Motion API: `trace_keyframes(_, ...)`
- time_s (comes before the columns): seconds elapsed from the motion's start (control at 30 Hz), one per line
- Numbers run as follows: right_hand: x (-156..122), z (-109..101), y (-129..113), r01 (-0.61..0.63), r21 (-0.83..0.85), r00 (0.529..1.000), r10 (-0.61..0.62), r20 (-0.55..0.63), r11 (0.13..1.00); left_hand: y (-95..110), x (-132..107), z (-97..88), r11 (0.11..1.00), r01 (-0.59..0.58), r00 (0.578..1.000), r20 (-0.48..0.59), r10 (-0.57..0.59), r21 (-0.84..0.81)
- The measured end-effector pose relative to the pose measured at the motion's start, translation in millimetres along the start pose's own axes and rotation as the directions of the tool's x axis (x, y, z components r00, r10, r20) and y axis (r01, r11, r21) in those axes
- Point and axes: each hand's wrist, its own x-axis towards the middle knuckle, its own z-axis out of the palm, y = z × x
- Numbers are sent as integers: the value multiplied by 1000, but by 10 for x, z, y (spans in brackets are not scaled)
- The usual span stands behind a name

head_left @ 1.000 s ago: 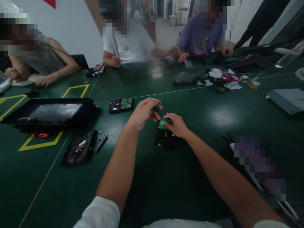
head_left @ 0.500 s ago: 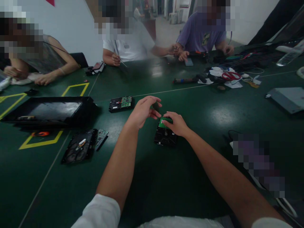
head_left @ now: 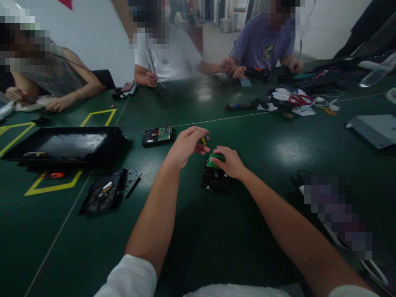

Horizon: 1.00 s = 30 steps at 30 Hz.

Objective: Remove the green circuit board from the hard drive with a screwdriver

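Note:
A black hard drive (head_left: 215, 177) lies on the table before me, its green circuit board (head_left: 213, 161) facing up. My right hand (head_left: 229, 161) grips the drive's far right end, thumb across the board. Just left of and above the drive, my left hand (head_left: 190, 144) is curled, its fingers closed around a small black-and-yellow object (head_left: 203, 140). Most of that object is hidden by the fingers, so its kind cannot be told. A second hard drive (head_left: 157, 135) with an exposed green board sits beyond my left wrist.
On the left are another black drive (head_left: 102, 192), a loose circuit board (head_left: 133, 181), a black bin (head_left: 116, 134) and an orange item (head_left: 55, 175). To the right lie a grey metal box (head_left: 375, 130) and a cable pile (head_left: 301, 99). Several people sit across the green table (head_left: 262, 247).
The black-and-yellow object in my left hand has turned so its yellow marking shows. Both hands stay almost where they were, and the hard drive has not visibly moved.

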Motion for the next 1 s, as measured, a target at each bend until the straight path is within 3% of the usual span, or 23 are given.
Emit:
trace_keyframes(0.2,-3,-2,6,-1,4,1000,1,10,1000,-4,11,12,999,32,999,-19,-32,-44)
trace_keyframes(0.47,4,-18,-26,4,7,1000,-4,-5,1000,-60,49,-48,996,-69,997,-18,70,58)
trace_keyframes(0.77,3,-8,-7,5,-2,1000,-5,-12,1000,-31,29,-25,999,-23,999,30,24,-49)
trace_keyframes(1.0,5,-15,-9,-3,15,1000,3,-5,1000,-47,39,-18,996,-70,997,48,68,55)
